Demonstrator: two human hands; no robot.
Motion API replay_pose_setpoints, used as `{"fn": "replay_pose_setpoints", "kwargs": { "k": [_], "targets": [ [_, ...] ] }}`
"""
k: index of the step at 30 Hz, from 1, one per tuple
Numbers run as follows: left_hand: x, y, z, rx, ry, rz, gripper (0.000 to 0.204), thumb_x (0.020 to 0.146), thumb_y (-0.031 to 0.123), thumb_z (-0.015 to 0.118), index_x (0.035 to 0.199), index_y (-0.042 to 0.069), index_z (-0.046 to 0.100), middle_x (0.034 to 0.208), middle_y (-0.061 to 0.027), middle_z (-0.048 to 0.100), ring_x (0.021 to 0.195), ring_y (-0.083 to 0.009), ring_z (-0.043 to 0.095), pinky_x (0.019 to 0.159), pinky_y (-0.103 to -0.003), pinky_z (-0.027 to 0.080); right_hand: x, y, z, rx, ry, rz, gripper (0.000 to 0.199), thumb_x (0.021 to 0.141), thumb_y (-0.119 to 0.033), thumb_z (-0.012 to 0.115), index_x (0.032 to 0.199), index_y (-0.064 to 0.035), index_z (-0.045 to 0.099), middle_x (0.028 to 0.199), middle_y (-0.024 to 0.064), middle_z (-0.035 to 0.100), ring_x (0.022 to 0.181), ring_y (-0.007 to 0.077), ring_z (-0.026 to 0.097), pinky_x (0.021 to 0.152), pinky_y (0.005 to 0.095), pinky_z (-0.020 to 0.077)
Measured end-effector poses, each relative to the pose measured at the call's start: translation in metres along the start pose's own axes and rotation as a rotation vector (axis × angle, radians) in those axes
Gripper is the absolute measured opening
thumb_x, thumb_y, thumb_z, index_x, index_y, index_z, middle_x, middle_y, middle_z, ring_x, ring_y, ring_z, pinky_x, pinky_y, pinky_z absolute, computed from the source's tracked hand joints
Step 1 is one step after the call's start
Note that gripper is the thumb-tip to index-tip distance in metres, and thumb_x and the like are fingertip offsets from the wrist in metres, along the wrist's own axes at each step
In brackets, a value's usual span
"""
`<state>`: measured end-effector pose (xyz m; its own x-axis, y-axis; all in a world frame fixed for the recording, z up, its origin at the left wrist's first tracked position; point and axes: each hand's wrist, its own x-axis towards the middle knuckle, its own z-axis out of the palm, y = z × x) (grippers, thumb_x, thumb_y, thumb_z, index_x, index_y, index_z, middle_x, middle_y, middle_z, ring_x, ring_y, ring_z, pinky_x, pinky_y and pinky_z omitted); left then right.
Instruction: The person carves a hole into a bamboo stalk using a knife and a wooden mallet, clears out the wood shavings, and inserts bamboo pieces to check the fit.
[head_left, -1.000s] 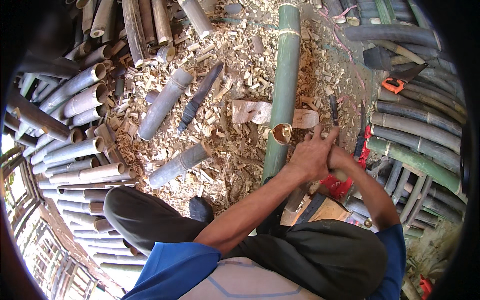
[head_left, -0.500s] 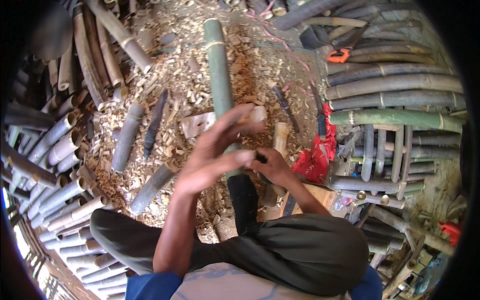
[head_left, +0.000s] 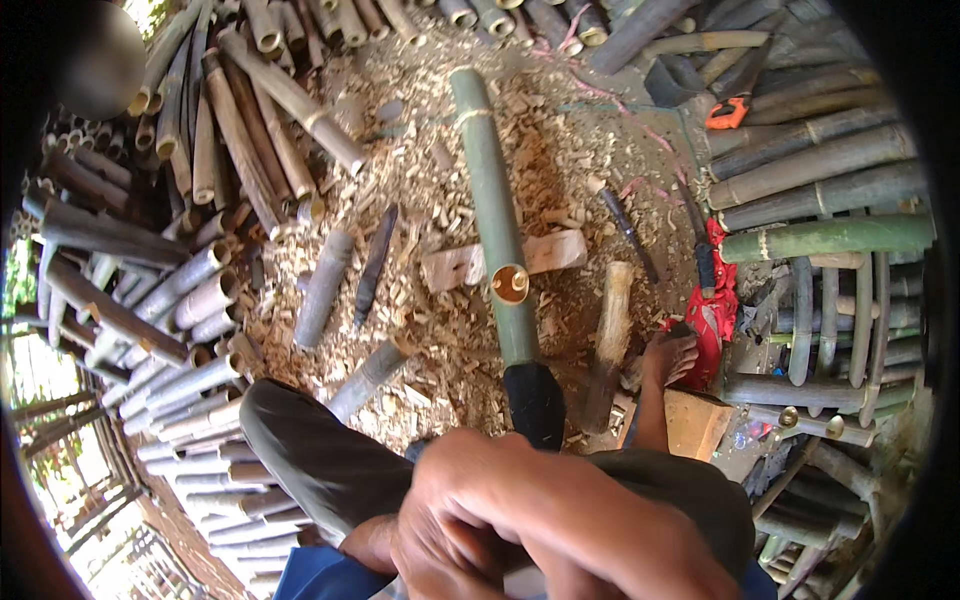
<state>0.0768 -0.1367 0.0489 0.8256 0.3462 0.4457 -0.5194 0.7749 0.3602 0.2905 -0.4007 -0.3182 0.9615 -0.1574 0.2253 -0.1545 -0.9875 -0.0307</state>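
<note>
My blurred left hand (head_left: pixel 470 510) bends nearest; beyond, my right hand (head_left: pixel 669 358) is at the red cloth (head_left: pixel 708 350). I can't tell if either grips. Left of my right fingers lies the green bamboo pole (head_left: pixel 491 190). Seemingly a pause; working it calls for reaching left.

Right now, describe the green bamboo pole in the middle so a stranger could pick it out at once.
Start at the shavings-strewn floor and find the black-covered foot. From there, the green bamboo pole runs away from the wearer, crossing over a pale wooden board. Its green skin and rounded cut opening set it apart from the greyish bamboo lengths to its left.
</note>
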Motion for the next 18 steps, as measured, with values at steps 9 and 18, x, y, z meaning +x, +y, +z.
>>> {"fn": "replay_pose_setpoints", "kwargs": {
  "k": [9, 18],
  "targets": [
    [-0.126, -0.028, -0.124, 0.804, 0.543, -0.825, 0.039, 0.092, 0.005, 0.064, 0.130, -0.006, 0.064, 0.107, -0.0149, 0.076, 0.103, -0.0189, 0.071, 0.096, -0.033, 0.053, 0.123, -0.071, 0.033, 0.256, -0.284, -0.764, 0.025, 0.089, -0.024, 0.073, 0.107, -0.0081, 0.070, 0.109, 0.0209, 0.071, 0.104, 0.0438, 0.065, 0.085, 0.0531, 0.0525],
    [-0.082, -0.131, -0.155, 0.789, 0.628, -0.770, 0.058, 0.096, 0.018, 0.071, 0.144, -0.005, 0.049, 0.118, -0.0165, 0.070, 0.105, -0.0203, 0.067, 0.090, -0.036, 0.056, 0.123, -0.032, -0.002, 0.604, -0.580, -0.607, 0.027, 0.092, -0.027, 0.063, 0.092, 0.0003, 0.068, 0.071, 0.0158, 0.065, 0.070, 0.0278, 0.065, 0.067, 0.0420, 0.0500]
  ]
}}
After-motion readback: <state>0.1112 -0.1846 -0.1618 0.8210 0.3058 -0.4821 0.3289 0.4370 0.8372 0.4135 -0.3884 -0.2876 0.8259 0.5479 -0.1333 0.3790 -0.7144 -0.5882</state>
